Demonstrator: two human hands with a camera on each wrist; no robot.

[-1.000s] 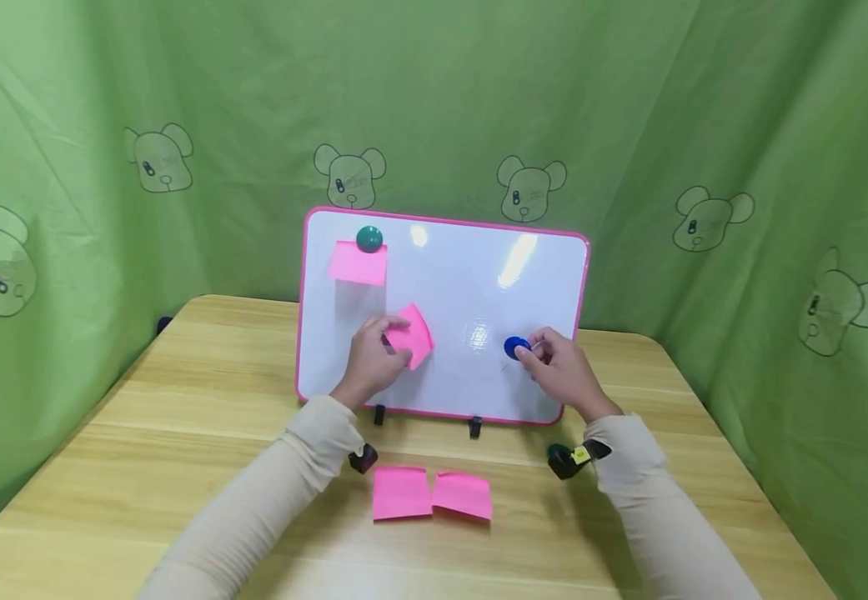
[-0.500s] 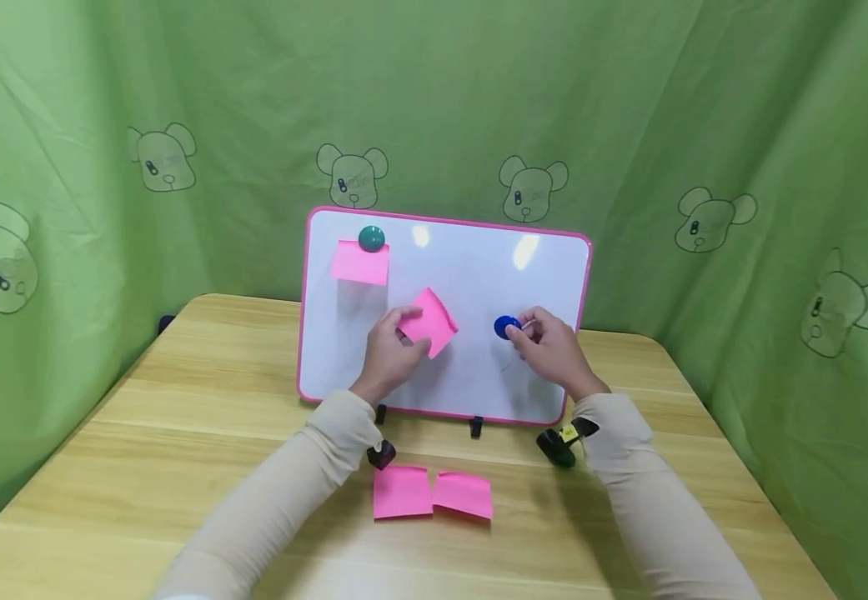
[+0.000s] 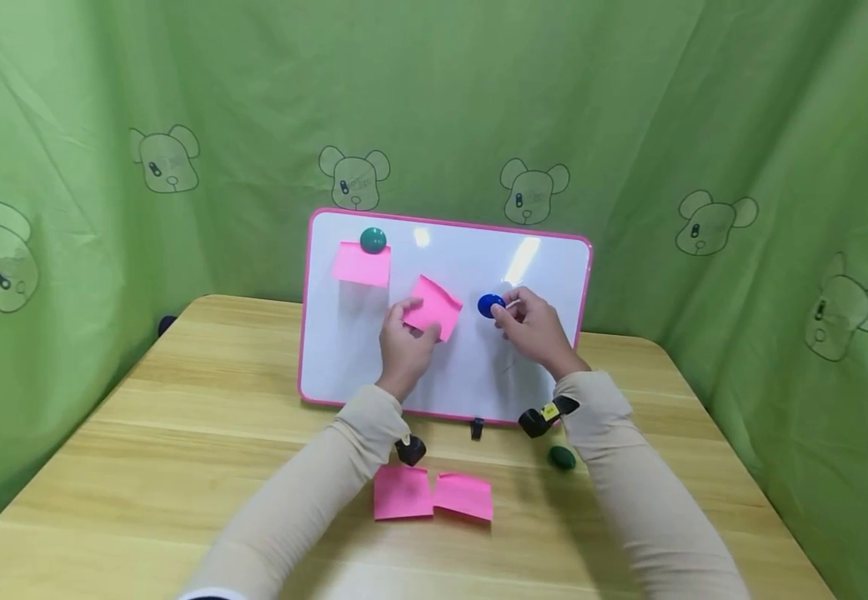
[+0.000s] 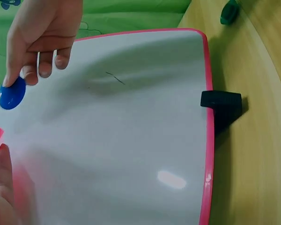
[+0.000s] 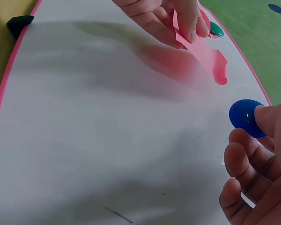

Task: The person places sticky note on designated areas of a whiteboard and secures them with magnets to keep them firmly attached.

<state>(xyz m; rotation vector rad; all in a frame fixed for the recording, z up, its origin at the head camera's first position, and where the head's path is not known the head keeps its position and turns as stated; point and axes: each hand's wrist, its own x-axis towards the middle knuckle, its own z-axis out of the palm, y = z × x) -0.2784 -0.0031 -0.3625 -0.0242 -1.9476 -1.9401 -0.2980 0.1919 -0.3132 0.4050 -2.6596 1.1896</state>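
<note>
Both hands have climbed the whiteboard [image 3: 464,367] since the earlier frame, carrying their loads toward its middle, and a green magnet [image 3: 562,457] now shows on the worktop [image 3: 141,467] near its right edge, below the right wrist. Propped upright at the worktop's back edge, the board bears a pink note [image 3: 361,264] at its top left corner, pinned by a teal magnet [image 3: 373,240]. Two more pink notes [image 3: 432,494] lie side by side, touching, on the worktop in front of the board. At the board's centre the left hand [image 3: 406,350] pinches a loose pink sticky note [image 3: 433,307], its grip closed on the paper's lower edge. Just beside it, the right hand [image 3: 534,332] pinches a blue magnet [image 3: 489,305] between thumb and fingertips against the board's face
</note>
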